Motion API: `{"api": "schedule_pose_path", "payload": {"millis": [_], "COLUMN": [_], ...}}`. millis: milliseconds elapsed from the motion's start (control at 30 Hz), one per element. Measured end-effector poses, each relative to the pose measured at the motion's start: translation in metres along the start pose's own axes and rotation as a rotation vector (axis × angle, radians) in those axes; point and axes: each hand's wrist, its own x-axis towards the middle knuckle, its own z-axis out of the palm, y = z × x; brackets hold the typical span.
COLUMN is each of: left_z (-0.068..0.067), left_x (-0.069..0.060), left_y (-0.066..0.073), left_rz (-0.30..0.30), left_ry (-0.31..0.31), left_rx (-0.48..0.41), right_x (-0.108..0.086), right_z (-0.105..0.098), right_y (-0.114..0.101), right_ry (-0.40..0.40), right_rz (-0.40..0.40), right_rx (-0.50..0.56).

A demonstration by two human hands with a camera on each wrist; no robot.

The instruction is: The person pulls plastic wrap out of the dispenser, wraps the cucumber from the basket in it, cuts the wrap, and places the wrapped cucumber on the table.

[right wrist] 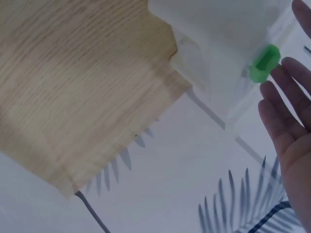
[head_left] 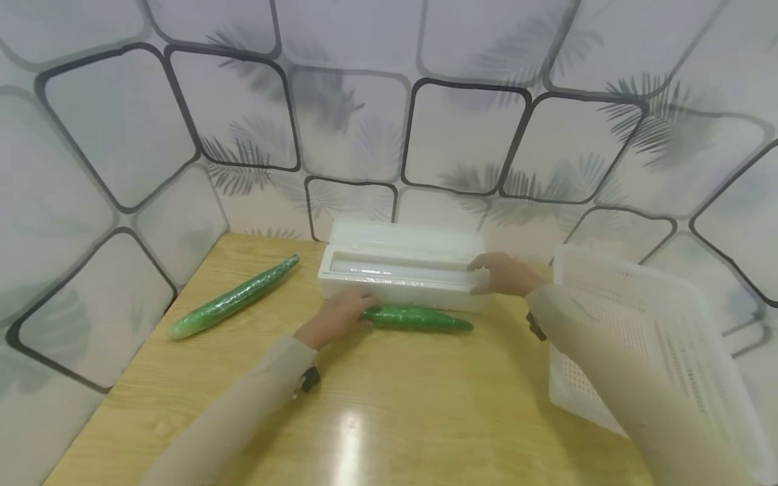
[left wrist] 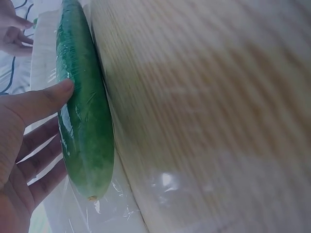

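Observation:
A cling-filmed cucumber [head_left: 419,318] lies along the front of a white cling film dispenser [head_left: 413,294] whose lid stands raised. My left hand [head_left: 342,316] holds its left end. In the left wrist view, the thumb of the left hand [left wrist: 29,126] presses on the cucumber [left wrist: 87,121] while the other fingers reach behind it. My right hand [head_left: 506,273] is at the dispenser's right end. In the right wrist view, the extended fingers of the right hand [right wrist: 291,116] are beside a green tab [right wrist: 265,63] on the dispenser; contact is unclear.
Another film-wrapped cucumber [head_left: 234,300] lies slantwise at the left of the wooden table [head_left: 413,398]. A white perforated basket [head_left: 687,290] stands at the right, partly behind my right forearm. The patterned wall [head_left: 352,128] rises directly behind the dispenser.

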Motion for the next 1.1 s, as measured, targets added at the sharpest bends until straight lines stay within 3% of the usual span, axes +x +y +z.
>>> {"api": "schedule_pose_path", "payload": {"millis": [267,467,633,833,967,1100], "left_z": [0.001,-0.001,-0.002,-0.005,-0.007,-0.011], "left_x": [0.002,0.003,0.002,0.004,0.015,0.043], "left_y": [-0.001,0.000,0.001,0.003,0.009,0.026], "left_rz": [0.010,0.009,0.003,-0.045,-0.048,-0.054], "left_ry": [0.001,-0.002,-0.004,-0.027,-0.018,-0.012], "left_rx": [0.015,0.028,0.042,0.034,0.043,0.066], "right_x": [0.005,0.009,0.008,0.010,0.012,0.011], "right_z": [0.002,-0.005,-0.004,-0.001,-0.002,-0.002], "right_y": [-0.001,0.004,0.014,0.014,0.016,0.020], "right_ry": [-0.072,-0.103,-0.112,-0.110,-0.120,-0.126], "right_rz": [-0.063,-0.178,-0.203,-0.233,-0.243,-0.241], "right_rx": [-0.130,-0.185,-0.168,-0.177,-0.187,-0.194]}}
